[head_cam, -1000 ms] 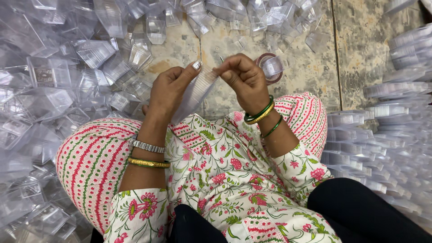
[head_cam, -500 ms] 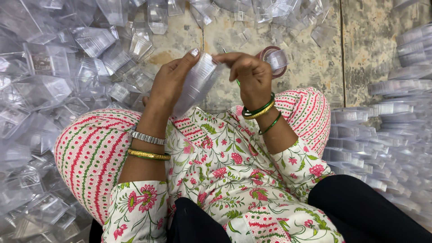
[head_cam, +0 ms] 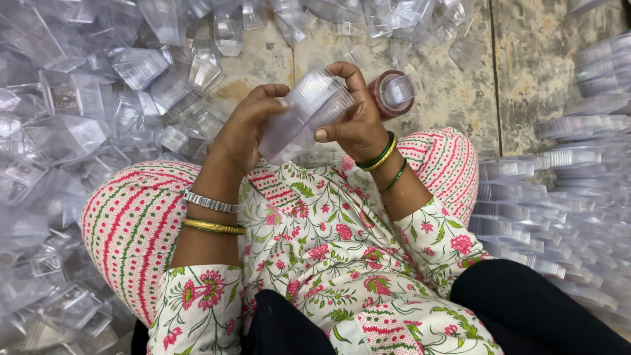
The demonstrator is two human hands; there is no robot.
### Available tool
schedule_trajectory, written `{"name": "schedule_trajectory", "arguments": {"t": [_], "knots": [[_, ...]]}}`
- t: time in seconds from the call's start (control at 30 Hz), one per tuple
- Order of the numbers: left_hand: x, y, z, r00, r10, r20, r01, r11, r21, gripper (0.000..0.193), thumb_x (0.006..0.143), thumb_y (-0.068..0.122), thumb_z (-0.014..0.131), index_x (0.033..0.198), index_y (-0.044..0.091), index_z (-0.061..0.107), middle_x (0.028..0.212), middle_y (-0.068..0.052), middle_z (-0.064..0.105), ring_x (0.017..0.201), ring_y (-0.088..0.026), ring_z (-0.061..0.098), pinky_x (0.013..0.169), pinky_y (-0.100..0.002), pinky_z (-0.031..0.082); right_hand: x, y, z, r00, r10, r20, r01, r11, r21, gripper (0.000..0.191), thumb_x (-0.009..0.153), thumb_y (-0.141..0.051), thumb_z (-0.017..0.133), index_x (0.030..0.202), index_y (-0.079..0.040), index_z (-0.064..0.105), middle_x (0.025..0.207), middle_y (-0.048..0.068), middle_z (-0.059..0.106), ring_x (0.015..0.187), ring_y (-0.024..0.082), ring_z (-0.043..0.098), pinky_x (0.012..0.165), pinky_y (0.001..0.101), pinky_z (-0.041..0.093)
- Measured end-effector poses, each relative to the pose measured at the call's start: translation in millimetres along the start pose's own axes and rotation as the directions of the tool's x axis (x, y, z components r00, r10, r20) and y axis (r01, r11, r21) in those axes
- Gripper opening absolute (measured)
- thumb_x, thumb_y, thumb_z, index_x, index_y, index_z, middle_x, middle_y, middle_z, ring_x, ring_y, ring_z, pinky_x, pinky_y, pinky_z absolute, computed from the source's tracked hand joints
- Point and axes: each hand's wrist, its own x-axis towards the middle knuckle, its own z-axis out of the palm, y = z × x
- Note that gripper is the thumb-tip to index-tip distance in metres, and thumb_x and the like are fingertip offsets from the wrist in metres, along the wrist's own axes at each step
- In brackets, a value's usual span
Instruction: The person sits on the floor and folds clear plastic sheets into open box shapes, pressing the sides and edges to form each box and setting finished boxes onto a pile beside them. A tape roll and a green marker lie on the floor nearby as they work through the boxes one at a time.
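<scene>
I sit cross-legged on a stone floor and hold a nested stack of clear plastic containers (head_cam: 303, 115) above my lap. My left hand (head_cam: 244, 131) grips the stack's lower end from the left. My right hand (head_cam: 355, 121) wraps over its upper end, thumb pressed on the side. Bangles circle both wrists. A small round reddish roll of tape (head_cam: 392, 93) lies on the floor just beyond my right hand.
A large heap of loose clear plastic containers (head_cam: 98, 98) covers the floor to my left and ahead. Rows of stacked clear containers (head_cam: 552, 190) lie along the right. A patch of bare stone floor (head_cam: 453, 85) shows ahead.
Both hands have turned the stack and closed further around it; my right hand has shifted from pinching its tip to wrapping over its upper end.
</scene>
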Motion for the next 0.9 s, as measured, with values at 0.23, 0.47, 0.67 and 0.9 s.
{"name": "schedule_trajectory", "arguments": {"t": [0.23, 0.47, 0.67, 0.9], "knots": [[-11.0, 2.2, 13.7, 0.991, -0.071, 0.117, 0.072, 0.997, 0.003, 0.052, 0.087, 0.013, 0.068, 0.134, 0.004, 0.049, 0.112, -0.017, 0.066, 0.096, -0.023, 0.070, 0.082, -0.037, 0.063, -14.9, -8.1, -4.1, 1.000, -0.014, 0.016, 0.013, 0.999, 0.039, 0.093, 0.076, 0.017, 0.084, 0.149, -0.014, 0.036, 0.133, 0.011, 0.061, 0.128, 0.026, 0.062, 0.112, 0.0425, 0.054], [-9.4, -4.9, 6.2, 0.998, 0.009, 0.063, -0.006, 0.999, -0.038, 0.045, 0.091, 0.006, 0.067, 0.134, 0.003, 0.053, 0.108, -0.010, 0.067, 0.096, -0.018, 0.069, 0.083, -0.034, 0.062, -14.0, -17.3, -18.2, 0.988, -0.046, -0.148, 0.078, 0.973, 0.218, 0.088, 0.078, 0.010, 0.081, 0.148, -0.014, 0.034, 0.132, 0.013, 0.060, 0.125, 0.030, 0.064, 0.100, 0.0469, 0.061], [-4.5, -7.7, -3.7, 0.857, 0.503, -0.113, -0.509, 0.860, -0.032, 0.027, 0.101, -0.008, 0.069, 0.125, 0.001, 0.063, 0.109, -0.007, 0.067, 0.101, -0.015, 0.066, 0.094, -0.030, 0.057, -12.4, -13.0, -39.2, 0.972, 0.096, -0.214, -0.165, 0.929, -0.332, 0.092, 0.072, 0.012, 0.082, 0.148, -0.015, 0.039, 0.118, 0.008, 0.058, 0.103, 0.028, 0.068, 0.082, 0.0410, 0.066], [-12.6, -12.1, 16.5, 0.865, 0.499, -0.042, -0.477, 0.847, 0.234, 0.028, 0.100, -0.005, 0.078, 0.122, -0.001, 0.061, 0.108, -0.006, 0.062, 0.095, -0.013, 0.056, 0.092, -0.029, 0.051, -11.8, 20.1, -14.1, 0.976, 0.217, 0.021, -0.193, 0.907, -0.374, 0.112, 0.077, 0.013, 0.085, 0.169, -0.010, 0.026, 0.127, 0.008, 0.061, 0.112, 0.020, 0.060, 0.101, 0.0359, 0.052]]}}
